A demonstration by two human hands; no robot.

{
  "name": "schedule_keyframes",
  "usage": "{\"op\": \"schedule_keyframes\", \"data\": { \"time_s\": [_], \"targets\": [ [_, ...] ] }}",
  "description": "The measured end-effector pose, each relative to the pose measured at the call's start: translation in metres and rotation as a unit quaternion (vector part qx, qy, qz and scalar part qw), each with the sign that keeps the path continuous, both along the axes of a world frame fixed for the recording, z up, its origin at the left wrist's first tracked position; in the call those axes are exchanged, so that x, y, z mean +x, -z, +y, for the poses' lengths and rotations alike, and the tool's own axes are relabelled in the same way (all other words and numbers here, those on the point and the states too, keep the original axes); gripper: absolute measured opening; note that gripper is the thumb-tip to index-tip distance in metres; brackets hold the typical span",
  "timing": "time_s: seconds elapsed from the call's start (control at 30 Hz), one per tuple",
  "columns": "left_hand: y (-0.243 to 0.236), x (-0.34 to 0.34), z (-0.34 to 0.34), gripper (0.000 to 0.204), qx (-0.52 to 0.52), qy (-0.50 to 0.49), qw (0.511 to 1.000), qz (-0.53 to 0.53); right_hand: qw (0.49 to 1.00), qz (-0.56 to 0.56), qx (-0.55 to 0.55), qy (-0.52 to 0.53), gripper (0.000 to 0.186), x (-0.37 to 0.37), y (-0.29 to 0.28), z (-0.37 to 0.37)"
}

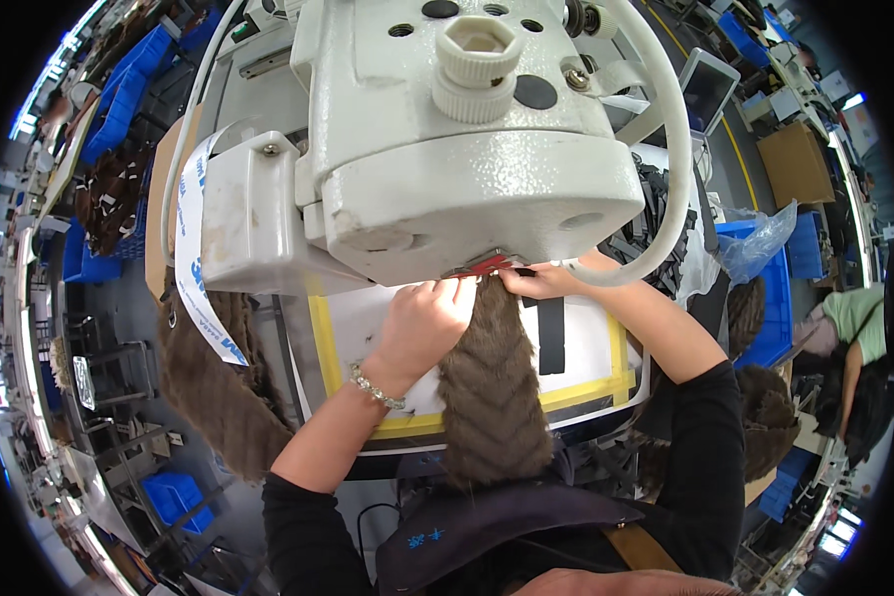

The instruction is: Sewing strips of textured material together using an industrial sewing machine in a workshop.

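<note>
Just below the head of a white industrial sewing machine, we are bringing both hands together at the upper end of a brown fur strip. Our left hand is curling its fingers closed and gripping the strip's upper left edge. Our right hand is touching the upper right edge; the machine is partly hiding its fingertips, so we cannot tell whether they are closing on the fur. Between our hands and our body, the strip is hanging over the near edge of a white work surface bordered with yellow tape. Right beside the strip, below our right hand, a black strip is lying flat. Left of our left hand, a larger brown fur piece is hanging near a white-and-blue printed ribbon. Farther right of our right hand, a clear plastic bag is resting by a blue bin.
</note>
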State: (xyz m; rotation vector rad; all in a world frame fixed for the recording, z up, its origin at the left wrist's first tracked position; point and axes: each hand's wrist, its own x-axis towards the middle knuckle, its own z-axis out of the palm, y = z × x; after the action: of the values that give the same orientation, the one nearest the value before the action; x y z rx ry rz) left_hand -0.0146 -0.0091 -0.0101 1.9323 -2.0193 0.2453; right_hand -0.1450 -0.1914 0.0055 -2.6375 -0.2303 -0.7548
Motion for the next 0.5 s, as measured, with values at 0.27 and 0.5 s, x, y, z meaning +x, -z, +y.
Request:
{"op": "schedule_keyframes", "data": {
  "time_s": [0.27, 0.5],
  "targets": [
    [0.0, 0.001, -0.001, 0.017, 0.027, 0.008, 1.0, -0.009, 0.999, -0.03, -0.04, 0.01, 0.016, -0.01, 0.015, -0.006],
    [-0.005, -0.001, -0.005, 0.01, -0.037, 0.027, 0.996, -0.079, 0.999, -0.046, -0.021, -0.019, 0.02, -0.007, 0.014, -0.005]
  ]
}}
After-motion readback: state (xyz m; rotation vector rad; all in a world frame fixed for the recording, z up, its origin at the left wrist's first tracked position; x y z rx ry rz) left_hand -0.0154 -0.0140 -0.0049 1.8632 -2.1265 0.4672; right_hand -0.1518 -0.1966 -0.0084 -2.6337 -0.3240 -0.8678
